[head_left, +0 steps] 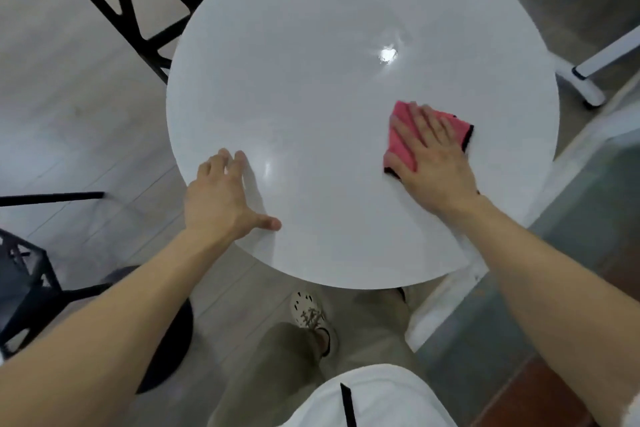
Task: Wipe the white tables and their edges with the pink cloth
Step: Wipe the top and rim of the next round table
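Observation:
A round white table (pixel 311 87) fills the middle of the view. On its right part lies the folded pink cloth (pixel 398 139) with a dark border. My right hand (pixel 433 156) presses flat on the cloth with straight, spread fingers. My left hand (pixel 221 198) rests on the table's near-left edge, fingers spread and thumb pointing right across the top, holding nothing.
A black metal chair (pixel 138 0) stands behind the table at the left. Another black chair frame (pixel 24 274) and a round black base (pixel 166 340) sit at the near left. White furniture legs (pixel 588 73) stand at the far right. A glass panel (pixel 554 253) runs along the right.

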A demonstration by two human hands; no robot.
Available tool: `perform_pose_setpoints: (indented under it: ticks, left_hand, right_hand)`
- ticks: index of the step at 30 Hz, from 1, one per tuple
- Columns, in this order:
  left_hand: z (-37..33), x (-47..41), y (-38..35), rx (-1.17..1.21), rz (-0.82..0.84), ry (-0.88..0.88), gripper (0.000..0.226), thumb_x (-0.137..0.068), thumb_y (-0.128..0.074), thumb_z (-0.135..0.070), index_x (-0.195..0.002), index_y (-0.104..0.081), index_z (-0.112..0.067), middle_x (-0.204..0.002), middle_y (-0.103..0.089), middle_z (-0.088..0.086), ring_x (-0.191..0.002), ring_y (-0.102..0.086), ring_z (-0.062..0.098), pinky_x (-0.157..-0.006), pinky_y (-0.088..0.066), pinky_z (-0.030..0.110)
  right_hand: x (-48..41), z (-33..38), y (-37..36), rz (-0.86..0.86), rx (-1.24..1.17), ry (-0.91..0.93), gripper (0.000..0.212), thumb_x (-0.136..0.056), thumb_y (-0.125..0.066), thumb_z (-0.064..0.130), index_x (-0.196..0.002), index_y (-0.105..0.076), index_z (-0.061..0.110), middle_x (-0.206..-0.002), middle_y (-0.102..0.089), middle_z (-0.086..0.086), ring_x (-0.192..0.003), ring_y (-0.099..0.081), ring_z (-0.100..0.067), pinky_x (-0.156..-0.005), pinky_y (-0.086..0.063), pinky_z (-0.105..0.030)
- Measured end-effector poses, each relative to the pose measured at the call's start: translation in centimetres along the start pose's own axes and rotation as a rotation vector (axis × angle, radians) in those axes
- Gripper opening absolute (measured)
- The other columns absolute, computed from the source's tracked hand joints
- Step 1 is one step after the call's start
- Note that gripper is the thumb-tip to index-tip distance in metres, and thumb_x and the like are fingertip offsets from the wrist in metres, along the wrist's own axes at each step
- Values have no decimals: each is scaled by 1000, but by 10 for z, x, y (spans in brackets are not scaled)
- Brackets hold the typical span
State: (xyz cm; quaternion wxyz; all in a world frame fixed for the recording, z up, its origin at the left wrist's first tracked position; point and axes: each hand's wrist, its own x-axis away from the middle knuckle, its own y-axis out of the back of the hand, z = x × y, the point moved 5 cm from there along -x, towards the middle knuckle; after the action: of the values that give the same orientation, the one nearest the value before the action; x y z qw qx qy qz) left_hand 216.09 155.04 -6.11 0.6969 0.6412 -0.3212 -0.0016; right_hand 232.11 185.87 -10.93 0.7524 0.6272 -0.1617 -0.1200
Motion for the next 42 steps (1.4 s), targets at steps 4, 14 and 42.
perform_pose_setpoints:
  ticks: [4,14,42]
  left_hand:
    - [4,-1,-5,-17,-44,-20,150,-47,-85,-91,-165,-21,-24,-172,-24,5,-154,-31,33,-117,-44,49]
    - [28,-8,10,101,-32,-145,134,-57,-93,-76,-163,-31,-25,-164,-38,1,-147,-40,28,-114,-46,47]
    - [116,42,-38,335,-352,296,17,-105,-60,-32,-110,-74,-25,-102,-77,-1,-97,-70,30,-72,-49,39]
  right_hand:
    - [-23,15,-6,-108,14,-489,79,-106,-13,63,-173,-14,21,-180,-6,-15,-167,-5,-36,-134,-5,-58]
    - [-1,100,-18,53,30,291,65,-114,-35,58,-172,-17,36,-182,-5,6,-167,3,-14,-135,-8,-51]
    - [-92,305,-47,17,51,694,67,-114,-25,51,-173,-19,20,-182,-6,-5,-168,-2,-25,-135,-3,-51]
